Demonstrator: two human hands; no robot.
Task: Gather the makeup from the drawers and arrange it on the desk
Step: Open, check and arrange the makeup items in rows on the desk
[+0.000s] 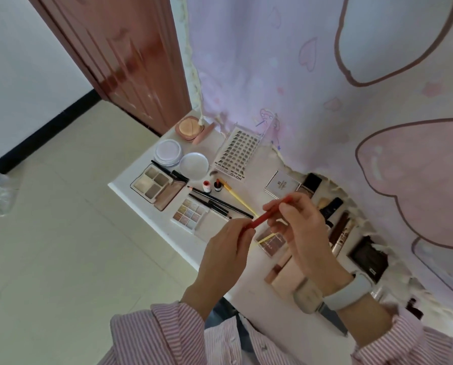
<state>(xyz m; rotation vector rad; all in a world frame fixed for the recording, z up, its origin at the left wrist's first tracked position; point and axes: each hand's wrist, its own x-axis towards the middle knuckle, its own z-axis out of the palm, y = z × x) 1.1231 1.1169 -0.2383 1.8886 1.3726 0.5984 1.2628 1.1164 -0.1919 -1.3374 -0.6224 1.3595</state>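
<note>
Head view: red pencil (269, 213) between 2 hands (226, 246).

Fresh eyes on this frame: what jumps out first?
The red pencil held up over the desk, pinched at its ends by the left hand and right hand. Beneath them the white desk is crowded with makeup: a lash tray near the back, and an open eyeshadow palette at the left edge. A pink heart-print curtain fills the wall behind.
</note>
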